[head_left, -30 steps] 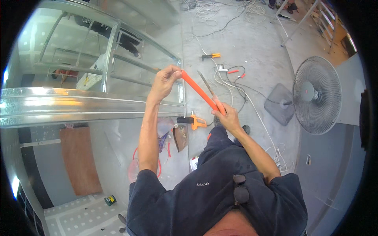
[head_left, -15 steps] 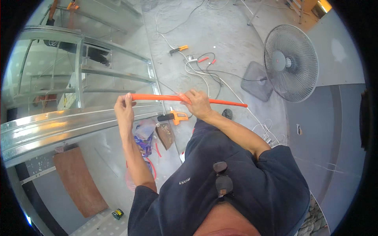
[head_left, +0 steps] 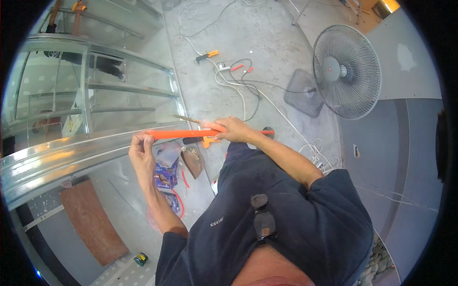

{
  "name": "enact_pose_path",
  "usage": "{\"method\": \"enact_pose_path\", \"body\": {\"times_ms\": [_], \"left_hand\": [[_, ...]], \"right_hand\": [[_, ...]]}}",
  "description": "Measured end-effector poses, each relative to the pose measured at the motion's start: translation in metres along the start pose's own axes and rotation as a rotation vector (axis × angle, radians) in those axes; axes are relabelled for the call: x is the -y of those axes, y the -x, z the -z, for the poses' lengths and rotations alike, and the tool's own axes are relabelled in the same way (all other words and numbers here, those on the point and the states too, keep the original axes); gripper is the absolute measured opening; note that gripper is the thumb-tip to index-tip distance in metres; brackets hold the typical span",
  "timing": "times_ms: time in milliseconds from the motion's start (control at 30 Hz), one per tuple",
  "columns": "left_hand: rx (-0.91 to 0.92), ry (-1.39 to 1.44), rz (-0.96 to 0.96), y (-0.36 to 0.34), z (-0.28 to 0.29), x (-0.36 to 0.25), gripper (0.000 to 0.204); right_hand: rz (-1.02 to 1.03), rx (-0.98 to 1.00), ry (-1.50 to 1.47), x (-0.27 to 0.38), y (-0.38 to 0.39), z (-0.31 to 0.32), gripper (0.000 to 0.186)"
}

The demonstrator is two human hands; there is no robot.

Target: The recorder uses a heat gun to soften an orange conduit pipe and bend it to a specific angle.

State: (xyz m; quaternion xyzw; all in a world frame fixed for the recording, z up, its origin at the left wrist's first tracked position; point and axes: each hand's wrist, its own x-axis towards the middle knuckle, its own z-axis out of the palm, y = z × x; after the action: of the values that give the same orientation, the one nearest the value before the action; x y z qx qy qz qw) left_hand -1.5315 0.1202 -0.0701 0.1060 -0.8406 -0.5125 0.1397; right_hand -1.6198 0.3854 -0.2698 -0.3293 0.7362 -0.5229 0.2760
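Note:
A long orange tube (head_left: 181,134) runs crosswise in front of my body, its far right end passing beyond my wrist. My left hand (head_left: 142,146) pinches the tube's left end between thumb and fingers. My right hand (head_left: 233,129) is closed around the tube further right. From that same hand a thin brownish shaft or blade (head_left: 187,118) sticks out leftward above the tube, with an orange part beside the fingers; its exact kind is unclear. Below the tube, an orange and black power tool (head_left: 208,142) lies on the floor, partly covered.
Metal framing (head_left: 131,90) stands at left. A fan (head_left: 346,71) stands right. Cables, a white power strip (head_left: 223,68) and an orange-black clamp-like tool (head_left: 207,56) lie ahead. Near my left arm are a blue package (head_left: 165,177) and a brown piece (head_left: 192,162). A brown board (head_left: 93,221) lies lower left.
Both hands and the tube have moved lower and to the left. The tube now points more away from view at its right end, and the thin shaft shows beside my right hand.

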Motion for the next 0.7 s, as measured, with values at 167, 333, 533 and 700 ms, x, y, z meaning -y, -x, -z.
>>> {"method": "enact_pose_path", "body": {"times_ms": [167, 333, 533, 700], "left_hand": [[-0.062, -0.058, 0.138, 0.015, -0.005, 0.005, 0.014], [-0.093, -0.144, 0.272, 0.024, -0.004, 0.015, 0.021], [-0.128, -0.211, 0.405, 0.032, -0.002, 0.039, 0.034], [-0.211, -0.105, 0.387, 0.039, -0.001, 0.067, 0.039]], "right_hand": [[-0.134, -0.222, 0.056, 0.011, 0.005, -0.011, 0.037], [0.026, -0.405, 0.209, -0.002, 0.009, -0.023, 0.035], [0.183, -0.504, 0.469, -0.005, 0.01, -0.023, 0.037], [0.223, -0.514, 0.49, -0.009, 0.011, -0.024, 0.036]]}}
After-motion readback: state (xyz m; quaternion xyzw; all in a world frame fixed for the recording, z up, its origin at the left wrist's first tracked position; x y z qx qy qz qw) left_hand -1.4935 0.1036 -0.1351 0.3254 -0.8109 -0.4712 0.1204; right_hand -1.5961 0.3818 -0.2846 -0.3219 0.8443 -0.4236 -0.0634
